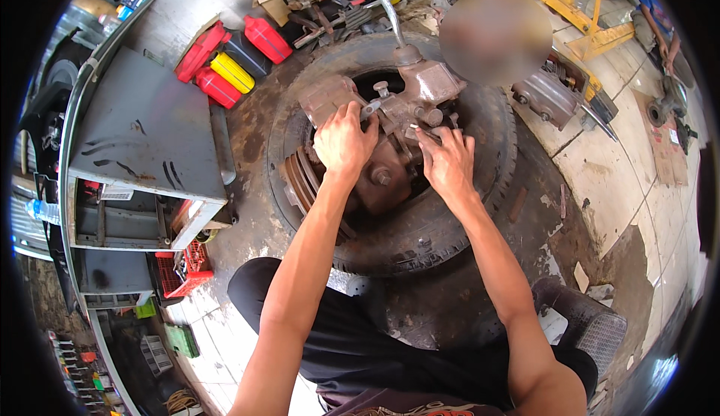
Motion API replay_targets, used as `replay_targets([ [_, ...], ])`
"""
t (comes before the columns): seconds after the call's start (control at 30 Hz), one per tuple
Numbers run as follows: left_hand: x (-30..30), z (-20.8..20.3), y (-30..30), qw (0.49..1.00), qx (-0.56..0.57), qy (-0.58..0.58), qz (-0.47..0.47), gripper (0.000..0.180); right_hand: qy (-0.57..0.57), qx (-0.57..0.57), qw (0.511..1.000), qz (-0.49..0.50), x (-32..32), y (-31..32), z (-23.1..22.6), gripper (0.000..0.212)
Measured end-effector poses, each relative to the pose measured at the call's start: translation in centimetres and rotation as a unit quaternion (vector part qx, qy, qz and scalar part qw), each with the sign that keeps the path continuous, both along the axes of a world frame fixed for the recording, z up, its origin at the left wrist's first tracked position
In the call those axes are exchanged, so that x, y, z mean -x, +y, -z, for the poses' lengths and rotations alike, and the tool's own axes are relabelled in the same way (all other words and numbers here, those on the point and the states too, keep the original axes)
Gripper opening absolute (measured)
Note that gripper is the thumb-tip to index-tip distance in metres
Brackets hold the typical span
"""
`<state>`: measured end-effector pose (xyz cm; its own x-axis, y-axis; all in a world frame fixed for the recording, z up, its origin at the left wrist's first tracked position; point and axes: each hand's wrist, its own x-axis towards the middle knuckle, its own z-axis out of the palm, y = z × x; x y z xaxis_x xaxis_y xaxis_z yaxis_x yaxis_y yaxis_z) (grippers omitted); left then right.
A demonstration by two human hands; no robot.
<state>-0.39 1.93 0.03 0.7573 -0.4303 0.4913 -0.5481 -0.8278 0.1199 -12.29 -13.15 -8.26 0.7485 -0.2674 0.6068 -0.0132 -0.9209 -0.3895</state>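
Note:
A grimy brown cast-metal gear housing [394, 172] lies in the opening of a large tyre [491, 157]. A grooved pulley [301, 183] sits on its left side, and a long bent lever [384, 2] rises from its far end. My left hand [345, 142] is closed at the upper left of the housing; what its fingers grip, if anything, is hidden. Across from it, my right hand [450, 162] pinches a slim grey metal piece [426, 137] against the top of the housing, close to a round stub. The fingers cover much of that piece.
Red, yellow and black bottles [232, 72] stand at the far left beside a grey metal cabinet [142, 127]. Loose metal parts [322, 18] lie behind the tyre. Another gear housing [546, 97] and a yellow frame [574, 11] are at the far right. A blurred patch hides part of the background.

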Motion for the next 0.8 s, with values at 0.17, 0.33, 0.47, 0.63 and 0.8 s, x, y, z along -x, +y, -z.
replay_targets([
  [0.17, 0.0, 0.1, 0.1, 1.0, -0.004, -0.008, -0.003, 0.029, -0.052, -0.047, 0.997, -0.038, -2.1, -2.2, 0.4, 0.027],
  [0.33, 0.1, 0.0, 0.1, 1.0, -0.006, 0.007, -0.005, 0.03, -0.054, -0.051, 0.991, -0.114, -2.4, -1.5, 1.2, 0.024],
  [0.47, 0.2, 0.0, 0.1, 1.0, -0.008, 0.008, -0.01, 0.03, -0.064, -0.081, 0.994, -0.029, -2.5, -1.5, 1.0, 0.025],
  [0.63, 0.1, -0.1, 0.1, 1.0, -0.01, 0.006, -0.007, 0.029, -0.059, -0.088, 0.994, 0.034, -2.6, -0.7, 0.8, 0.019],
  [0.8, 0.0, 0.1, 0.4, 1.0, -0.008, 0.005, -0.009, 0.029, -0.038, -0.07, 0.994, 0.076, -2.4, -0.2, -0.2, 0.021],
])
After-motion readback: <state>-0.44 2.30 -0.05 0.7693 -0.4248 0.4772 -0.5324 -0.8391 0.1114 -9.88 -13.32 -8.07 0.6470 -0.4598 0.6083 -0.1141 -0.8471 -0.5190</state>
